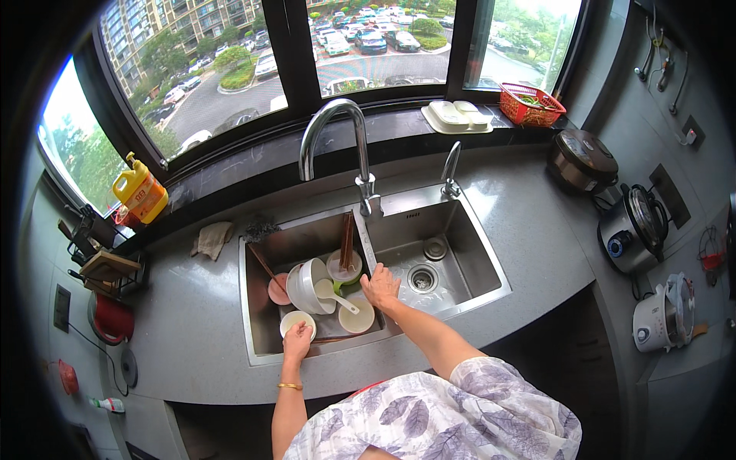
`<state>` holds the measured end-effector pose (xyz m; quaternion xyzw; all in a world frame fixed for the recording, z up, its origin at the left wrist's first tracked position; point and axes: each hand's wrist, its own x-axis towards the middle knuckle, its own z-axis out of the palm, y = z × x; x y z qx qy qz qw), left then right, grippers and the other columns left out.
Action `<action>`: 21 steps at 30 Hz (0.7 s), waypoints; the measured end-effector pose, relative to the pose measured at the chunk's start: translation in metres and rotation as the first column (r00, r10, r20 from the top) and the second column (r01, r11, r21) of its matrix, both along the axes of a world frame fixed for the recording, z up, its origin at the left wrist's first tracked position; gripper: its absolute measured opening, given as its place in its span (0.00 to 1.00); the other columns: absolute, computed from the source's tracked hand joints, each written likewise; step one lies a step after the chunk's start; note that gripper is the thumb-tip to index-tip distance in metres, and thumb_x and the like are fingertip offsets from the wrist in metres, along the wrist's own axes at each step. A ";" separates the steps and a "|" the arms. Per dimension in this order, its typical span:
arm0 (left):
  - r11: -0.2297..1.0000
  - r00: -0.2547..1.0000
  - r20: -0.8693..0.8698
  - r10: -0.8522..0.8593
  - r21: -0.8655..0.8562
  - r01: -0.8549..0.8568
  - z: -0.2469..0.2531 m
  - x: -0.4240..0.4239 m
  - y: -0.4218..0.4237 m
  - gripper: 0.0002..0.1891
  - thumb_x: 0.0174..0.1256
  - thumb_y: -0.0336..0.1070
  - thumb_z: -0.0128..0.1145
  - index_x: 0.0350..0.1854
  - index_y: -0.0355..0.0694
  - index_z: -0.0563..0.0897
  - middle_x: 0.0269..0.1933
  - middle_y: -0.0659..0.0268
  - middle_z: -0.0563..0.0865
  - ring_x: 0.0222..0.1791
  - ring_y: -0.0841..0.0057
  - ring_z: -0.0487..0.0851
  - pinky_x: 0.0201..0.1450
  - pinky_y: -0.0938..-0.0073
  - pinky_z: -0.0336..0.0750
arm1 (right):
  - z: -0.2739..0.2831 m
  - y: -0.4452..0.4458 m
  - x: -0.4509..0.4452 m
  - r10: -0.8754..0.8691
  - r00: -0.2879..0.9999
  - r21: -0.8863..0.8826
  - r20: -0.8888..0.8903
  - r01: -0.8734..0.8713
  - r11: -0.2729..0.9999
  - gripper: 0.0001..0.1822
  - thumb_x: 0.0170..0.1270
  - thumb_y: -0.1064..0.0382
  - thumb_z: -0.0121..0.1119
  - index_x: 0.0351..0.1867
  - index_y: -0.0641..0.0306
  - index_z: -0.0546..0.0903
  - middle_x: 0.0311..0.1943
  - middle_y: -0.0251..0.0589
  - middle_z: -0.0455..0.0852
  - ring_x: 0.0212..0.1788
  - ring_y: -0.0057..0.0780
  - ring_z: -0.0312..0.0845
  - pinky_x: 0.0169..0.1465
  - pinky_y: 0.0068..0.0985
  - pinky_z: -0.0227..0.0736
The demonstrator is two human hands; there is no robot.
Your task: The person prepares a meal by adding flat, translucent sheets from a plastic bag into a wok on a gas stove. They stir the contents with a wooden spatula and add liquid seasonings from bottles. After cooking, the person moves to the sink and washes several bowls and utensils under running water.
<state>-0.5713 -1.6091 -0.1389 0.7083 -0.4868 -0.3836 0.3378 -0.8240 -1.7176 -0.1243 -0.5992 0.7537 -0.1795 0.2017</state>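
My left hand [297,340] grips the near rim of a small white bowl [295,319] in the front left of the sink's left basin [270,339]. My right hand [382,286] is over the divider [364,241], palm down with fingers apart, and I see nothing in it. Between the hands, stacked white bowls [296,287] lean on their sides, with a white spoon [339,296] across them. A round bowl [356,316] lies to their right. Behind are brown chopsticks [347,241] standing in a pale bowl [344,265], a green item [343,286] and a pink bowl [278,289].
The tall chrome faucet [363,144] arches over the left basin; a smaller tap [452,167] stands behind the right basin [460,276]. A dark scrubber [261,232] rests on the rim near a cloth [213,240]. A yellow detergent jug [141,192] and rice cooker [582,161] flank the sink.
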 end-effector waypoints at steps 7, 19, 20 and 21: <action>0.998 0.999 0.019 -0.046 -0.047 0.047 -0.004 -0.001 0.003 0.21 0.56 0.39 0.60 0.50 0.32 0.79 0.41 0.56 0.86 0.41 0.73 0.85 0.48 0.75 0.76 | 0.003 -0.001 -0.001 0.012 1.000 0.059 -0.021 -0.011 0.998 0.26 0.59 0.45 0.46 0.49 0.64 0.67 0.49 0.49 0.76 0.54 0.43 0.71 0.53 0.48 0.60; 0.998 0.999 0.013 -0.043 -0.049 0.043 -0.009 0.004 0.004 0.21 0.56 0.40 0.59 0.49 0.32 0.79 0.41 0.55 0.86 0.41 0.72 0.85 0.48 0.75 0.76 | 0.004 0.003 0.002 0.010 0.999 0.006 -0.034 -0.010 1.000 0.25 0.61 0.46 0.47 0.49 0.64 0.65 0.48 0.50 0.75 0.53 0.45 0.71 0.53 0.50 0.60; 0.997 0.999 0.012 -0.051 -0.064 0.051 -0.010 0.003 0.004 0.20 0.56 0.39 0.59 0.49 0.32 0.79 0.41 0.55 0.86 0.41 0.71 0.85 0.48 0.75 0.76 | 0.004 0.002 0.001 0.007 0.999 0.002 -0.035 -0.007 1.000 0.24 0.61 0.46 0.47 0.49 0.64 0.65 0.47 0.50 0.76 0.53 0.45 0.71 0.53 0.50 0.60; 0.995 0.998 0.012 -0.059 -0.075 0.060 -0.008 0.002 0.004 0.20 0.56 0.39 0.59 0.49 0.32 0.79 0.41 0.55 0.86 0.41 0.71 0.85 0.48 0.74 0.76 | 0.004 0.002 0.000 0.003 0.999 0.002 -0.034 -0.003 1.000 0.24 0.61 0.46 0.47 0.49 0.64 0.66 0.47 0.50 0.76 0.53 0.45 0.71 0.52 0.50 0.60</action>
